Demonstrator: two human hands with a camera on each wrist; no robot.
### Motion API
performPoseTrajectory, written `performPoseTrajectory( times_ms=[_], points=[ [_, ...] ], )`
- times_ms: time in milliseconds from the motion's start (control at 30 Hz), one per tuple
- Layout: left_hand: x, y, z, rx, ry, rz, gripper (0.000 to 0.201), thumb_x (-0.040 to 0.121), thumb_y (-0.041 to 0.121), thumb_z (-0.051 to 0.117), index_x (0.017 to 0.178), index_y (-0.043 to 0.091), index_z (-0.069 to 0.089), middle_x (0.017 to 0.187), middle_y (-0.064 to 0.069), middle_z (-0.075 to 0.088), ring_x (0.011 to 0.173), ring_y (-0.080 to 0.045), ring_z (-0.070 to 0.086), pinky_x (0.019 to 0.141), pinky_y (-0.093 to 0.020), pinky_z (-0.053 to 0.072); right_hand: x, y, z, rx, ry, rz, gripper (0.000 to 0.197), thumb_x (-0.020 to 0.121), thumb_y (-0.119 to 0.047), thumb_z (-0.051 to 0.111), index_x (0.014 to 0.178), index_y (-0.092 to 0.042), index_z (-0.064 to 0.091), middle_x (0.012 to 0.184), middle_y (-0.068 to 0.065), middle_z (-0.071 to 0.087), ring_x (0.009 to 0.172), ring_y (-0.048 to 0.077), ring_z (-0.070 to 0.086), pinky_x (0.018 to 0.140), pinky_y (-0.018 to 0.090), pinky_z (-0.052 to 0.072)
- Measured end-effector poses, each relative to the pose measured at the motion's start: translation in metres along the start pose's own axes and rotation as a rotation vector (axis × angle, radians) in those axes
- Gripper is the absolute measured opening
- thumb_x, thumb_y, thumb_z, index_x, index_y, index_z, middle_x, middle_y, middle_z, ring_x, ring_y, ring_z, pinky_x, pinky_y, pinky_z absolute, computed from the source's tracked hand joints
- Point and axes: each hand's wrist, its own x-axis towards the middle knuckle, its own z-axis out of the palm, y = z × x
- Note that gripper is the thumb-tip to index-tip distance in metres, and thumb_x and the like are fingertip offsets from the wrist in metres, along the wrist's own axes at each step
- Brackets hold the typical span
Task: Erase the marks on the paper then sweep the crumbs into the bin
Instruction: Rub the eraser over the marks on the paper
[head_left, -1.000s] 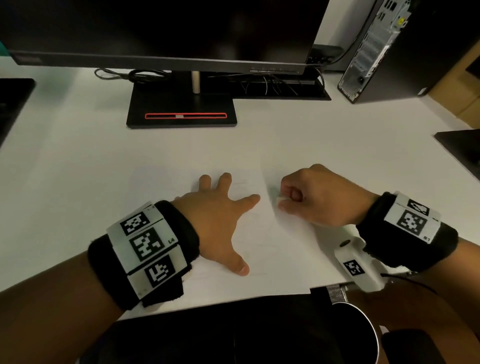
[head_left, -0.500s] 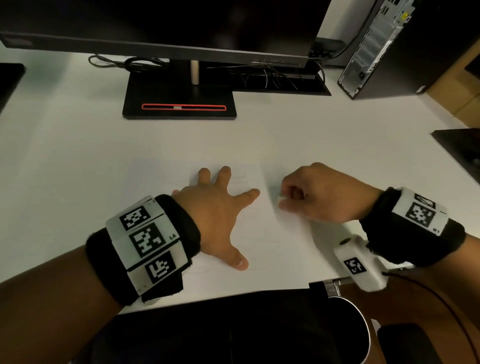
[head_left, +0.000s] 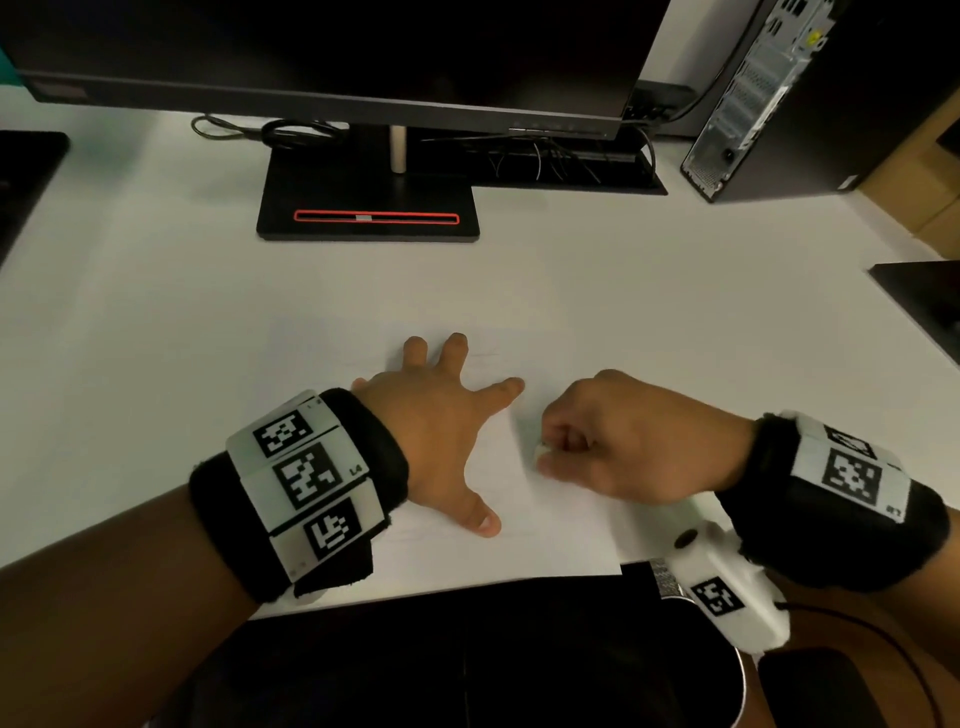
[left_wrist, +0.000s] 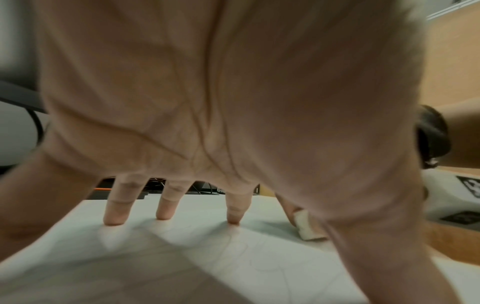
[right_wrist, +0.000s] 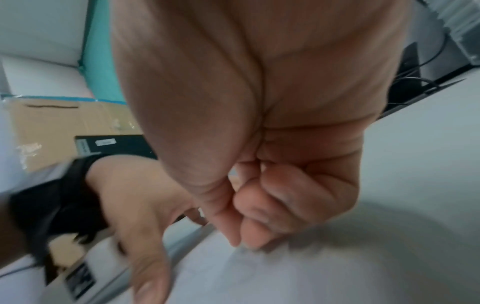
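A white sheet of paper (head_left: 550, 525) with faint pencil marks lies on the white desk near its front edge. My left hand (head_left: 441, 431) is spread flat on the paper, fingers straight, holding it down; its fingertips (left_wrist: 114, 216) press the sheet. My right hand (head_left: 618, 441) is curled just right of it and pinches a small white eraser (head_left: 540, 449) against the paper. The eraser (left_wrist: 306, 228) also shows in the left wrist view, touching the sheet. In the right wrist view the right hand's fingers (right_wrist: 259, 222) are tucked tight and hide the eraser.
A monitor on a black stand (head_left: 369, 208) is at the back, a computer tower (head_left: 763, 93) at the back right. A round bin (head_left: 737, 691) sits below the desk's front edge at the right. Dark objects lie at the left (head_left: 26, 171) and right (head_left: 930, 301) edges.
The right hand with the eraser has shifted slightly over the paper. The left hand stays spread on the sheet. The head view has drifted a little.
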Motion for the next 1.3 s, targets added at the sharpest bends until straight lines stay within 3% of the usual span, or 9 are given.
performPoseTrajectory(
  times_ms=[133, 300, 433, 567, 733, 867, 1000, 1167, 1300],
  points=[
    [0.001, -0.001, 0.001, 0.009, 0.013, 0.005, 0.126, 0.061, 0.081, 0.071, 0.15, 0.053, -0.014, 0.161, -0.002, -0.02, 0.148, -0.038, -0.01, 0.108, -0.059, 0.039, 0.004, 0.01, -0.009, 0.035, 0.075, 0.077, 0.041, 0.095, -0.027, 0.061, 0.066, 0.0, 0.051, 0.059, 0.016, 0.053, 0.05, 0.015, 0.037, 0.054, 0.035, 0.039],
    [0.0, -0.001, 0.001, -0.001, 0.018, 0.007, 0.126, 0.061, 0.08, 0.072, 0.15, 0.053, -0.013, 0.161, -0.002, -0.017, 0.148, -0.037, -0.008, 0.106, -0.057, 0.041, 0.0, -0.007, 0.003, 0.02, -0.044, 0.02, 0.044, 0.097, -0.033, 0.059, 0.067, -0.002, 0.053, 0.059, 0.012, 0.056, 0.051, 0.014, 0.043, 0.056, 0.032, 0.042],
    [0.001, -0.001, 0.002, 0.005, 0.022, 0.008, 0.126, 0.061, 0.081, 0.071, 0.149, 0.053, -0.014, 0.161, -0.002, -0.018, 0.148, -0.038, -0.009, 0.106, -0.058, 0.041, 0.006, 0.006, -0.005, 0.053, 0.042, 0.091, 0.045, 0.097, -0.029, 0.06, 0.064, -0.002, 0.047, 0.056, 0.013, 0.05, 0.049, 0.014, 0.037, 0.053, 0.033, 0.038],
    [0.002, -0.001, 0.002, 0.002, 0.023, 0.008, 0.126, 0.061, 0.08, 0.072, 0.149, 0.053, -0.013, 0.161, -0.002, -0.017, 0.148, -0.038, -0.007, 0.105, -0.058, 0.042, -0.001, -0.009, 0.007, 0.022, -0.052, 0.017, 0.045, 0.099, -0.034, 0.058, 0.066, -0.004, 0.051, 0.057, 0.011, 0.051, 0.05, 0.013, 0.039, 0.055, 0.032, 0.04],
    [0.002, -0.001, 0.003, 0.005, 0.025, 0.007, 0.126, 0.06, 0.081, 0.072, 0.149, 0.054, -0.013, 0.161, -0.002, -0.018, 0.148, -0.038, -0.008, 0.105, -0.058, 0.042, 0.003, 0.005, -0.001, 0.044, 0.023, 0.072, 0.046, 0.098, -0.032, 0.058, 0.063, -0.005, 0.045, 0.054, 0.008, 0.045, 0.05, 0.014, 0.035, 0.053, 0.032, 0.037],
    [0.001, -0.001, 0.002, -0.008, 0.022, 0.009, 0.126, 0.06, 0.08, 0.073, 0.15, 0.053, -0.011, 0.161, -0.002, -0.017, 0.148, -0.038, -0.008, 0.105, -0.059, 0.042, -0.003, -0.007, 0.007, 0.023, -0.08, 0.021, 0.046, 0.1, -0.037, 0.056, 0.066, -0.006, 0.051, 0.056, 0.004, 0.048, 0.051, 0.012, 0.039, 0.053, 0.025, 0.037],
    [0.001, -0.002, 0.003, -0.007, 0.028, 0.007, 0.126, 0.06, 0.079, 0.073, 0.15, 0.053, -0.012, 0.162, -0.002, -0.019, 0.149, -0.038, -0.009, 0.106, -0.059, 0.04, 0.0, 0.009, -0.002, 0.042, 0.011, 0.087, 0.047, 0.099, -0.034, 0.058, 0.063, -0.007, 0.046, 0.054, 0.002, 0.045, 0.05, 0.014, 0.037, 0.053, 0.03, 0.037],
    [0.001, -0.001, 0.002, -0.011, 0.029, 0.01, 0.126, 0.061, 0.079, 0.073, 0.15, 0.053, -0.012, 0.162, -0.003, -0.017, 0.148, -0.038, -0.007, 0.106, -0.059, 0.04, -0.008, -0.004, 0.009, 0.032, -0.079, 0.019, 0.046, 0.1, -0.037, 0.056, 0.066, -0.007, 0.05, 0.055, 0.003, 0.048, 0.051, 0.012, 0.039, 0.054, 0.03, 0.039],
    [0.0, -0.002, 0.004, -0.014, 0.034, 0.011, 0.126, 0.061, 0.08, 0.073, 0.149, 0.053, -0.013, 0.162, -0.002, -0.019, 0.148, -0.038, -0.008, 0.106, -0.06, 0.039, -0.004, 0.008, 0.001, 0.033, 0.011, 0.076, 0.046, 0.099, -0.035, 0.057, 0.064, -0.007, 0.046, 0.053, 0.001, 0.044, 0.05, 0.013, 0.037, 0.053, 0.03, 0.036]
  ],
)
